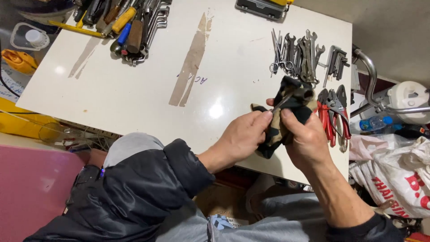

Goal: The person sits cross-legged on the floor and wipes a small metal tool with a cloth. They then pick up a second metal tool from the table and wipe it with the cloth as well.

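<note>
Left hand [240,136] closed round handle end of metal tool [286,99], fingers curled tight. Right hand [307,139] gripping dark camouflage rag [277,130], thumb pressed on cloth, rag wrapped about tool. Both held above near right edge of white table [134,89]. Red-handled pliers [332,116] just beside rag. Row of wrenches [300,56] beyond. Pile of screwdrivers [125,22] at far left corner. White sack [394,175] below right.

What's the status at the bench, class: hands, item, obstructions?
Left hand and right hand both gripping camouflage cloth wrapped round a metal tool. Pliers and spanners lie close beside.
</note>
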